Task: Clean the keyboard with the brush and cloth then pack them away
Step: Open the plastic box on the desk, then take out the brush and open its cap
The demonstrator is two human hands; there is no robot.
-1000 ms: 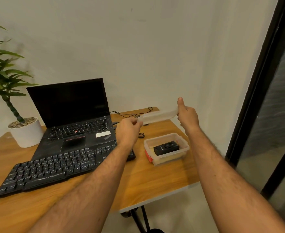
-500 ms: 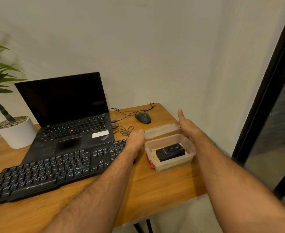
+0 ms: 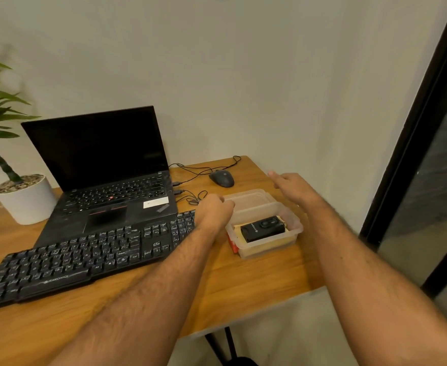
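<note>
The black keyboard [image 3: 85,260] lies along the wooden table's front, in front of the laptop. To its right stands a clear plastic box [image 3: 295,229] holding a black cased item [image 3: 263,229] on a yellow cloth [image 3: 270,243]. The clear lid [image 3: 250,199] lies flat on the table just behind the box. My left hand [image 3: 214,211] has curled fingers at the lid's left edge and seems to pinch it. My right hand [image 3: 293,188] hovers over the lid's right end with fingers straight, holding nothing.
An open black laptop [image 3: 106,167] stands behind the keyboard. A black mouse [image 3: 222,178] and its cables lie at the back of the table [image 3: 243,286]. A white plant pot [image 3: 24,200] sits far left. A dark door frame [image 3: 412,143] runs along the right.
Both hands lowered the lid from the air to the table behind the box. My right hand let go of it and opened.
</note>
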